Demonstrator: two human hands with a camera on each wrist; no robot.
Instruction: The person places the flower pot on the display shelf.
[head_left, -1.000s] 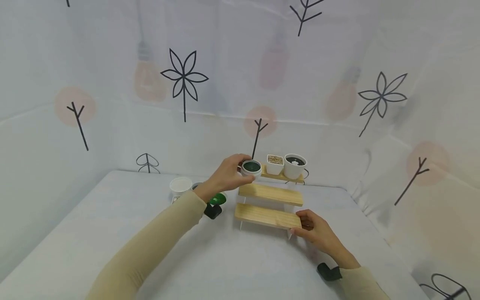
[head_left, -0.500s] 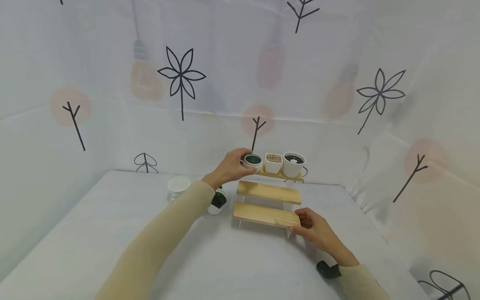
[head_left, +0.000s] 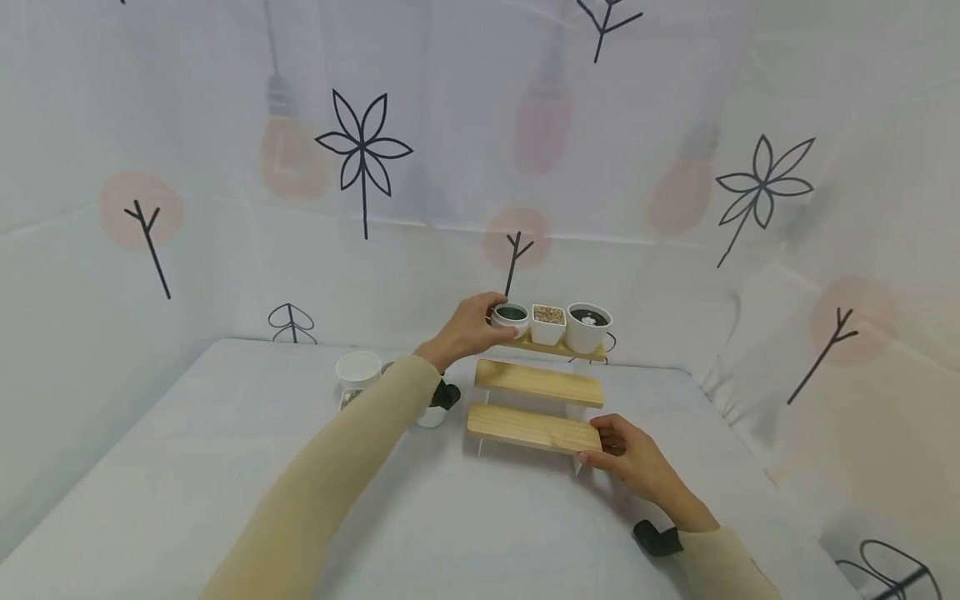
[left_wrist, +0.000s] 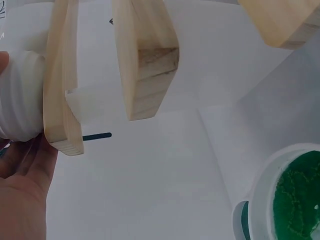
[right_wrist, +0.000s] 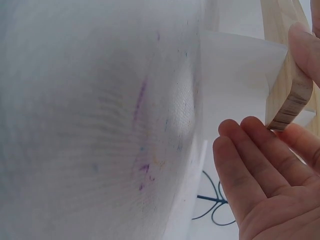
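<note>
My left hand (head_left: 468,327) holds a small round white pot (head_left: 511,318) with a dark green inside, at the left end of the top board of a three-tier wooden stand (head_left: 532,428). In the left wrist view, the pot's base (left_wrist: 35,97) meets the top board (left_wrist: 62,110), my fingers still around its side. A square white pot (head_left: 548,327) of tan grains and a larger round white pot (head_left: 588,331) with dark filling stand beside it on that board. My right hand (head_left: 641,467) grips the right end of the lowest board (right_wrist: 292,95), its other fingers extended below.
Left of the stand is a group of white pots (head_left: 358,369), partly hidden by my left sleeve. One pot with green inside (left_wrist: 300,195) shows in the left wrist view. The middle board (head_left: 540,383) lies between the top and lowest ones. A patterned cloth wall rises behind.
My left hand has moved slightly right and lowered the round pot onto the top board, beside the square pot. My right hand has stayed at the lowest board.
</note>
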